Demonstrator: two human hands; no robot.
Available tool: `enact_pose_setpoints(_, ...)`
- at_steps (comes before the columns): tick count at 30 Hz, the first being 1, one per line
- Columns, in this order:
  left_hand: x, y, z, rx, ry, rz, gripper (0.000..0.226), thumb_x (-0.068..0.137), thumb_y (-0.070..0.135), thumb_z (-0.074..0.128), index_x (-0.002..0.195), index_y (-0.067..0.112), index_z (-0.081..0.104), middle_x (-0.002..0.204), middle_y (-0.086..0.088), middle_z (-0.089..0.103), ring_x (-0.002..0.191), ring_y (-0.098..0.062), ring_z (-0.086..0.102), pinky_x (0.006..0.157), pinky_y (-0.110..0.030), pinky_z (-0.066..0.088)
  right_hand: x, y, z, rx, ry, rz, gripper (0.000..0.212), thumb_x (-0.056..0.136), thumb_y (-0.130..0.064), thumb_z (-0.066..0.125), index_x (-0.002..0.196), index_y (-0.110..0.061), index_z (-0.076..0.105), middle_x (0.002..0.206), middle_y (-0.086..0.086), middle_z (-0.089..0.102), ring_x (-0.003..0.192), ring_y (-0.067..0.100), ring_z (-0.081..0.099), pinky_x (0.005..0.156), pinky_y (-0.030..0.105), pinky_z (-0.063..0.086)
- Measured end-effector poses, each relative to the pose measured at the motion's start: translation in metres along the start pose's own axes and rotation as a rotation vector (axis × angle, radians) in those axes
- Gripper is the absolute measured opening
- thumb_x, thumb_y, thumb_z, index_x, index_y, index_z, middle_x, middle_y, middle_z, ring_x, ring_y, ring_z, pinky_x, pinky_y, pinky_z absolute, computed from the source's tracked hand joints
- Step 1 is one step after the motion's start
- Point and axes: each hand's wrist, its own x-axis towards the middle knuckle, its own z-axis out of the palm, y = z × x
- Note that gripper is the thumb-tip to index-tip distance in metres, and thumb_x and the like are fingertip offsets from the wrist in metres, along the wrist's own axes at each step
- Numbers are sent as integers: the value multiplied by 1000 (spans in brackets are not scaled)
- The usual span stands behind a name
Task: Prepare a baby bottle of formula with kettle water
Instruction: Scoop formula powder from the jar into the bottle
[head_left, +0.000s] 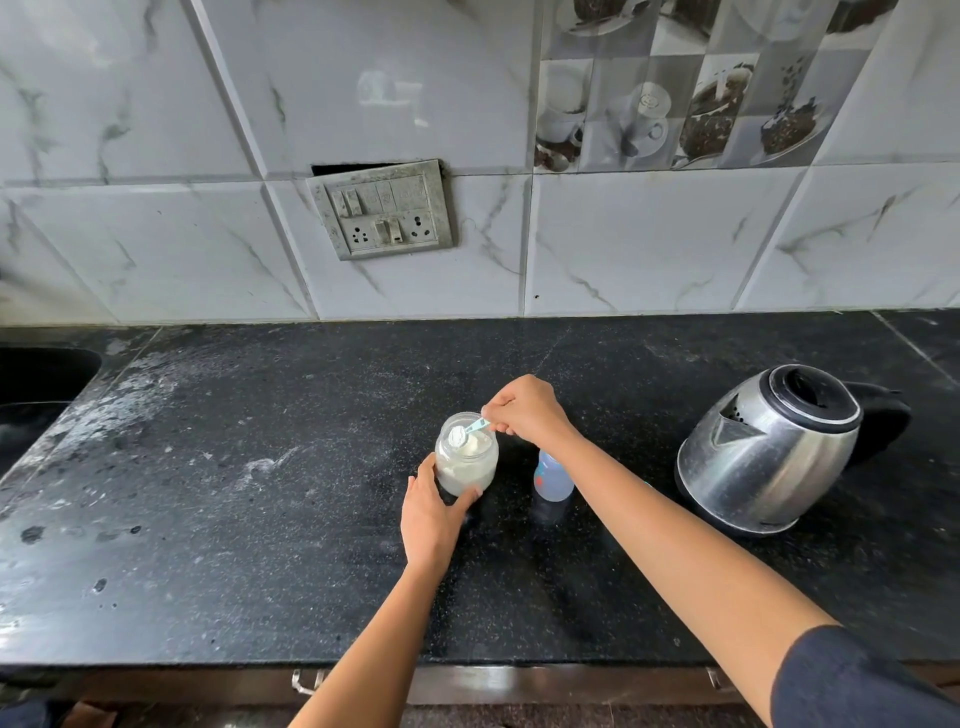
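A clear jar of white formula powder (466, 457) stands open on the black counter, near its middle. My left hand (434, 514) grips the jar's lower side from the front. My right hand (527, 410) pinches the handle of a small light-blue scoop (470, 430) heaped with powder, held over the jar's mouth. Just right of the jar stands the baby bottle (553, 480), clear with a blue and red print; my right wrist hides its top. A steel kettle (769, 452) with a black lid and handle sits at the right.
The black stone counter (234, 493) is dusty and streaked with white. A dark sink (36, 384) is cut into its far left. A switch and socket plate (384, 210) hangs on the tiled wall behind. Drawer handles show under the counter's front edge.
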Motion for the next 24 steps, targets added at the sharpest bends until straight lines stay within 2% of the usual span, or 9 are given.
enact_pose_setpoints(7,0,-5,-1,-60,-26,-24,68,73,36,75,131,27,40,122,5,57,111,-16,52,87,-32,44,-8,14,-2,194,12,161,10,83,-12,67,79,-7,75,64,3,69,51,5,56,54,16,49)
enact_pose_setpoints(11,-2,-4,-2,-83,-28,-15,70,72,35,77,130,27,40,121,6,56,110,-14,52,85,-29,42,-12,20,-9,320,5,194,9,85,-9,68,88,-4,74,69,5,70,53,6,55,54,17,48)
enact_pose_setpoints(15,-9,3,-4,-112,30,17,71,69,31,81,127,27,40,118,11,54,108,-10,52,81,-24,40,-18,25,-22,420,32,211,10,85,-9,69,89,0,74,68,7,69,52,7,53,53,17,48)
enact_pose_setpoints(17,-12,7,-3,-112,64,21,76,68,30,82,130,23,38,123,8,52,111,-11,49,84,-24,39,-22,28,-31,441,52,215,8,86,-9,69,88,-3,73,66,5,69,50,6,52,49,14,46)
enact_pose_setpoints(19,-16,12,-1,-118,98,15,80,67,29,83,132,19,37,127,4,49,114,-13,46,88,-24,37,-27,33,-40,476,66,208,8,85,-11,70,88,-4,73,73,10,71,53,6,54,49,15,45)
enact_pose_setpoints(21,-21,17,1,-121,131,17,84,67,29,84,134,14,35,130,-1,45,119,-17,43,94,-24,35,-30,40,-49,494,89,206,10,85,-12,71,90,-4,74,79,13,72,57,8,55,52,17,47)
enact_pose_setpoints(24,-32,27,7,-139,169,23,83,66,28,84,131,10,36,128,-6,41,120,-19,39,100,-28,35,-38,49,-63,491,122,227,10,86,-13,69,92,-7,74,80,9,73,61,8,56,59,20,50)
